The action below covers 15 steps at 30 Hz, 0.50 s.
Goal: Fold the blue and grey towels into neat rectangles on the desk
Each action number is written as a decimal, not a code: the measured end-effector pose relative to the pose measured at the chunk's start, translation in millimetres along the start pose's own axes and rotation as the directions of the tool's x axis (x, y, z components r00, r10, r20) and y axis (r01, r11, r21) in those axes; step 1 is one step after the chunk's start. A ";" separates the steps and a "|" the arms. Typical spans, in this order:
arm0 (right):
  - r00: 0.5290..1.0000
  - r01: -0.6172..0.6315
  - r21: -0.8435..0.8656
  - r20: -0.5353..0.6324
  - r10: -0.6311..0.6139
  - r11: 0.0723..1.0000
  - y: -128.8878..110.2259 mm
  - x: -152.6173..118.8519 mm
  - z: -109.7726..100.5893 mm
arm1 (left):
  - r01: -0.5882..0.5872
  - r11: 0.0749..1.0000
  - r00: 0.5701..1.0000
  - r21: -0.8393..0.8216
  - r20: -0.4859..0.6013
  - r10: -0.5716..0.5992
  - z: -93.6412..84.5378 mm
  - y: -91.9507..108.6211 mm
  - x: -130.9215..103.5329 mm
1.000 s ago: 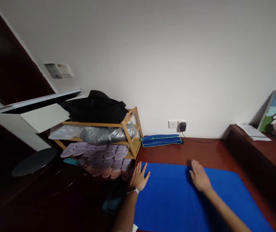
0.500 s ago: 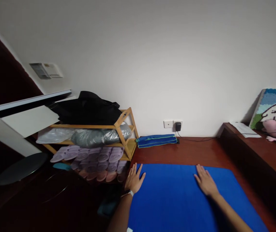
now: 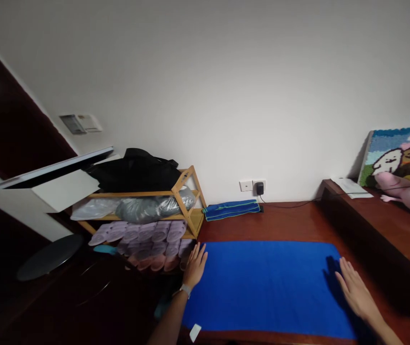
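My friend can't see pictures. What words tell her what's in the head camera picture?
Two bare hands lie flat with open fingers on a blue mat spread over a dark wooden floor, the left hand at its left edge and the right hand at its right edge. Beyond stand a wooden rack of slippers and a white wall.

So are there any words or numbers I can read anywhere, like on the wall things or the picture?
None can be read.
The wall panel by the dark door: any print on it is too blurred.
The paper on the wooden ledge: too small to read.
The white tag at the blue mat's corner: no print can be made out.
The yarn picture: cartoon animals only, no letters showing.
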State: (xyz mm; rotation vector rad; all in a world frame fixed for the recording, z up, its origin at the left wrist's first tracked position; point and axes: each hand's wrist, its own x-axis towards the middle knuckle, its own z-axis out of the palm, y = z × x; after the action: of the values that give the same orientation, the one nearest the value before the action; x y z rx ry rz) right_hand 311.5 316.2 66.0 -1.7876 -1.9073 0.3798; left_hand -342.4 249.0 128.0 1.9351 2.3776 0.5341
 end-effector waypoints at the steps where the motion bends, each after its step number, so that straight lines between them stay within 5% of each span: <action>1: 1.000 0.003 -0.007 -0.012 -0.003 1.000 -4.7 -15.1 4.7 | -0.015 1.000 0.999 0.002 -0.038 0.015 -1.1 1.1 -15.4; 4: 0.998 0.054 -0.012 -0.040 -0.054 0.998 -41.7 -52.6 22.6 | -0.112 0.992 0.991 0.050 -0.074 0.115 1.6 10.4 -73.1; 8: 0.971 0.236 0.040 0.023 -0.237 0.971 -156.7 -82.0 52.7 | -0.172 0.973 0.983 0.157 -0.037 0.180 6.1 22.5 -133.4; 12: 0.902 0.370 0.130 0.189 -0.389 0.920 -296.3 -98.6 89.9 | -0.165 0.968 0.985 0.190 -0.009 0.170 5.4 20.8 -147.8; 15: 0.835 0.427 0.180 0.298 -0.463 0.886 -367.8 -105.1 117.4 | -0.163 0.969 0.986 0.183 0.003 0.165 4.0 19.2 -144.7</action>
State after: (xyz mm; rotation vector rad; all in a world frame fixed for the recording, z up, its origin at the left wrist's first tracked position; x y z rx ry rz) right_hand -60.8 190.4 141.5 -1.2047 -2.4111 0.6297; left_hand -290.5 115.0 102.0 2.2250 2.3634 0.3440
